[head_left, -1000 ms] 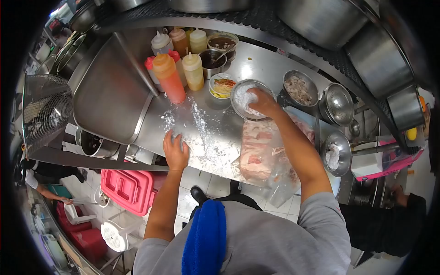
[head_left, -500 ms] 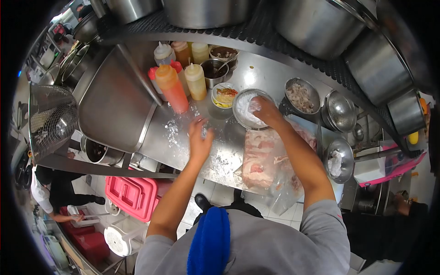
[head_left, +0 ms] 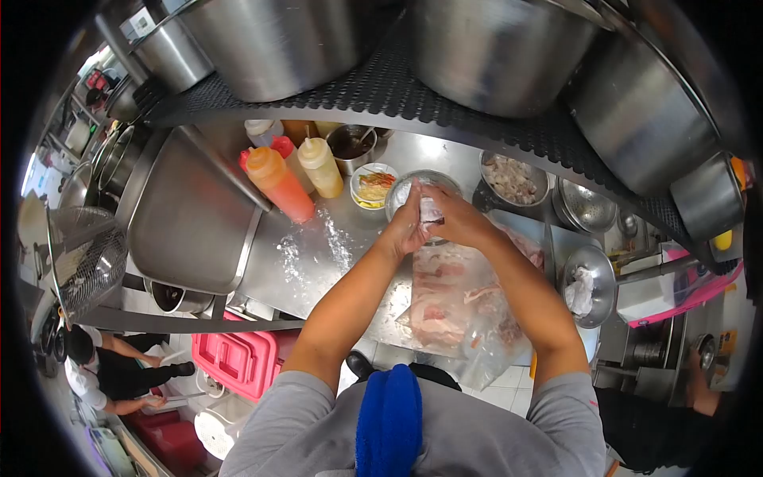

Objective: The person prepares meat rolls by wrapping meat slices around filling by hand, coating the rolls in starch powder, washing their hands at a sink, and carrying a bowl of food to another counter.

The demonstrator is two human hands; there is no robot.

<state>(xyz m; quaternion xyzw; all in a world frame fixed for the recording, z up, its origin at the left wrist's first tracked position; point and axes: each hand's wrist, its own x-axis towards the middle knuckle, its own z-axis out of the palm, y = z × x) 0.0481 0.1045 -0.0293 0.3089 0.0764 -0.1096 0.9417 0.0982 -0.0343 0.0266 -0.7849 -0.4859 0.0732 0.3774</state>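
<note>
Over a metal bowl of white powder (head_left: 395,196), my left hand (head_left: 408,226) and my right hand (head_left: 457,216) are pressed together around a powder-coated piece (head_left: 430,210). What the piece is cannot be made out. Just below the hands, bagged raw meat (head_left: 445,298) in clear plastic lies at the counter's front edge. A bowl of pale pieces (head_left: 511,180) stands to the right of the powder bowl. To its left is a small bowl of shredded food (head_left: 373,186). Farther right, another metal bowl (head_left: 602,280) holds a white-coated piece.
Squeeze bottles (head_left: 278,184) and a sauce pot (head_left: 351,147) stand at the back left. A shelf with large pots (head_left: 270,48) hangs above. Loose powder marks the counter (head_left: 306,278). One person (head_left: 119,374) is at the lower left, another's arm (head_left: 703,393) at the right.
My left hand has moved right and up from the powdered counter to meet my right hand over the bowl. My right hand has lifted a coated piece. The view has shifted.
</note>
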